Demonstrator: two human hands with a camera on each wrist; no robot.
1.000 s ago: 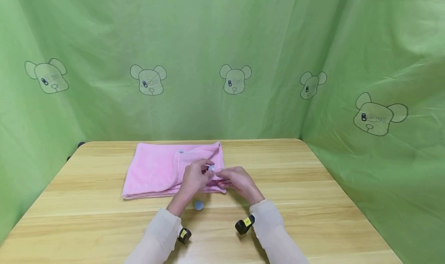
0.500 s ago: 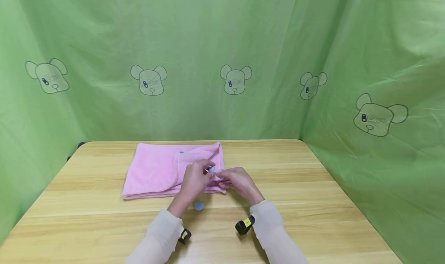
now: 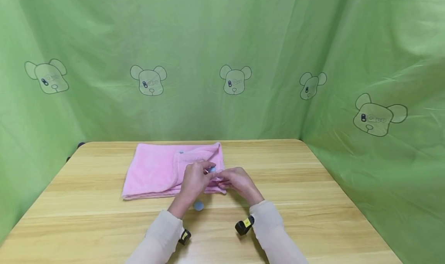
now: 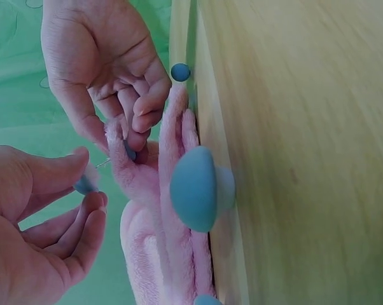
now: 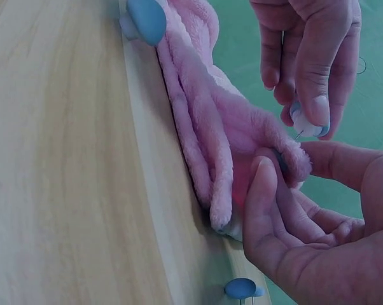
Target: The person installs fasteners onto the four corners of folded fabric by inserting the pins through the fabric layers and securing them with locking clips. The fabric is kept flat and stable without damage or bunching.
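A pink plush cloth [image 3: 151, 169] lies folded on the table. My left hand [image 3: 194, 179] pinches a blue-capped pin [image 5: 309, 122] between thumb and fingers; its thin needle points at the cloth's raised edge. My right hand [image 3: 240, 181] grips that edge, thumb and fingers on either side of it. A blue disc [image 5: 280, 160] shows inside the fold by the right fingers. A mushroom-shaped blue pin cap [image 4: 193, 189] sits on the table in front of the cloth.
Another small blue cap [image 4: 181, 72] shows near the cloth's end, past the right fingers. A small blue piece [image 3: 181, 152] sits on the cloth's upper part. The wooden table [image 3: 295, 171] is backed by a green curtain [image 3: 194, 109] with bear outlines.
The blue-capped pin in my left fingers has shifted slightly down and right, towards the held edge. The right hand and the cloth have hardly moved.
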